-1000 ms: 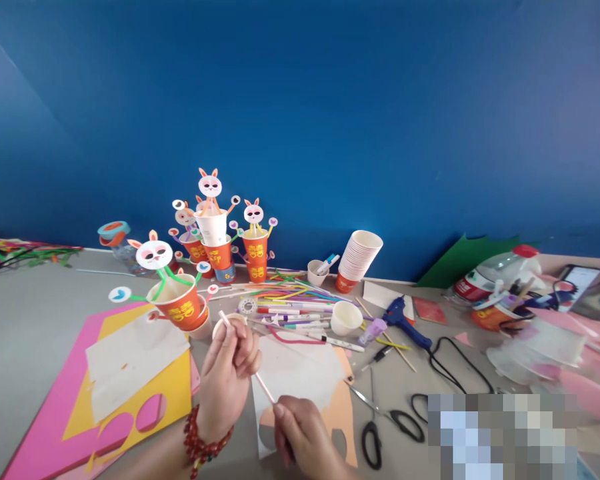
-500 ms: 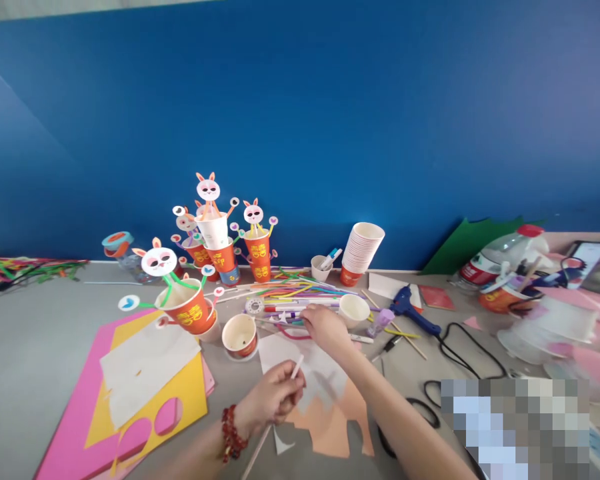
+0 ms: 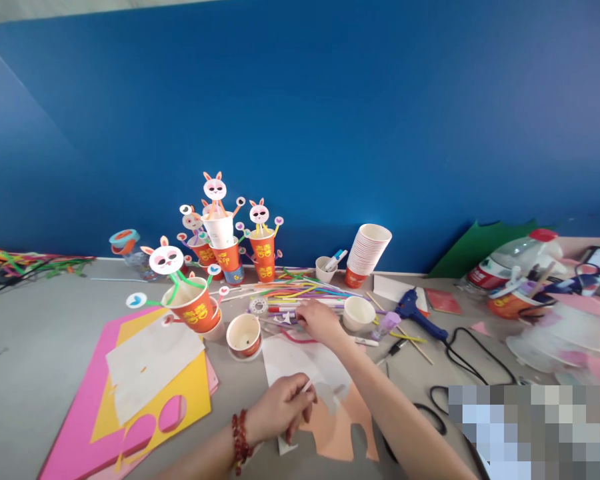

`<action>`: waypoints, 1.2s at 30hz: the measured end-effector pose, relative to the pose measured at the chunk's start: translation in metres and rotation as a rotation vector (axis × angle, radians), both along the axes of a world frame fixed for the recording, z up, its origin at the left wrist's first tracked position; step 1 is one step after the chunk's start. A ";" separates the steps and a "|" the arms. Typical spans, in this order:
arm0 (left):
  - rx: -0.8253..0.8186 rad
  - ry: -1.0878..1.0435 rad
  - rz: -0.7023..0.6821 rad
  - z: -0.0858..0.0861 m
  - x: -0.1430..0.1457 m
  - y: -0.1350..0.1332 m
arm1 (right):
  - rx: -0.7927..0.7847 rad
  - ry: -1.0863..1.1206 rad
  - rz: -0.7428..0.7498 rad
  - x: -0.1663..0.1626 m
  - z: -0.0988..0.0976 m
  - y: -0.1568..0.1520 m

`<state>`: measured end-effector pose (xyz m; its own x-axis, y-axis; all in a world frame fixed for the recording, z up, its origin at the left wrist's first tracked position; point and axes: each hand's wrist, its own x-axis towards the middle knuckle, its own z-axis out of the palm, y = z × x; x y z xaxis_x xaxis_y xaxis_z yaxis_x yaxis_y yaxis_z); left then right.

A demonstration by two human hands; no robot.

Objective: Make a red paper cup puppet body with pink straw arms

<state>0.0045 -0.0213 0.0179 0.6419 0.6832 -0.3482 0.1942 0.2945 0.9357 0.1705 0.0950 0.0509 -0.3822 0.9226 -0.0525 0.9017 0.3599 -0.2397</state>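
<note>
My left hand [image 3: 280, 408], with a red bead bracelet at the wrist, is closed round a thin white stick [image 3: 306, 386] low in the view, above a white paper sheet [image 3: 300, 360] and an orange cut-out [image 3: 337, 427]. My right hand [image 3: 317, 319] reaches forward into the pile of coloured pens and straws [image 3: 300, 297], fingers curled down among them; what they hold, if anything, is hidden. A red paper cup [image 3: 244, 335] stands just left of that hand.
Rabbit-faced cup figures [image 3: 220, 233] stand at the back, one nearer [image 3: 187, 300]. A cup stack [image 3: 367, 253], blue glue gun [image 3: 415, 310], white cup [image 3: 358, 312], pink and yellow foam sheets [image 3: 145, 400], a bottle [image 3: 510, 260] and black scissors [image 3: 430, 417] lie around.
My right hand let go of the stick and reached forward into the pens. My left hand dropped lower with the stick. The red cup came into sight.
</note>
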 end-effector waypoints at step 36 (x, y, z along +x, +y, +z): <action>-0.139 -0.329 0.656 0.000 0.002 0.010 | -0.503 1.058 -0.154 0.002 -0.015 -0.100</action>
